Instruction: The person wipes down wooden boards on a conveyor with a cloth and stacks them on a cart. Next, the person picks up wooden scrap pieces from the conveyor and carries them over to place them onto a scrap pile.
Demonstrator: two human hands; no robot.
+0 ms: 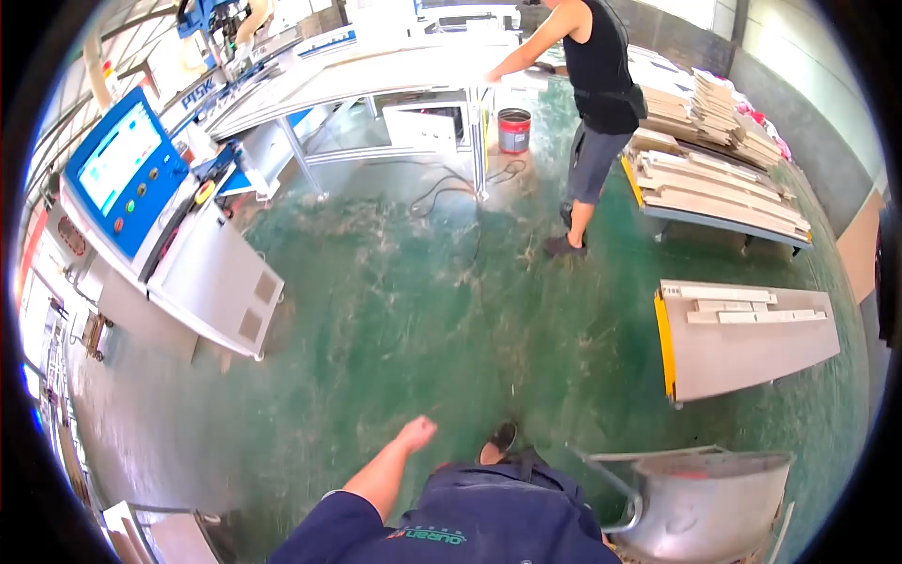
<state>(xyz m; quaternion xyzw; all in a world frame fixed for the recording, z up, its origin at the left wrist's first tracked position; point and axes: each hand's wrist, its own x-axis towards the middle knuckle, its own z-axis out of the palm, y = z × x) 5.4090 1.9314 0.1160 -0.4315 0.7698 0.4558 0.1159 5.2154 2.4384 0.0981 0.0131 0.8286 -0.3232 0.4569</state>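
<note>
My left hand [416,432] hangs out in front of my body over the green floor, its fingers curled into a loose fist. Nothing shows in it, and it touches nothing. My right hand is out of sight. Dark blue work clothes [498,512] cover my body, and one dark shoe [500,439] shows on the floor below. Close on my right stands a rounded metal tub [705,517] with a tubular frame.
A white and blue control console [202,273] with a lit screen stands left. Ahead, another person [601,94] stands at a long worktable [395,70] beside a red bucket [514,132]. Cables [451,188] lie underneath. At right are carts with board strips [723,183] and a panel [752,357].
</note>
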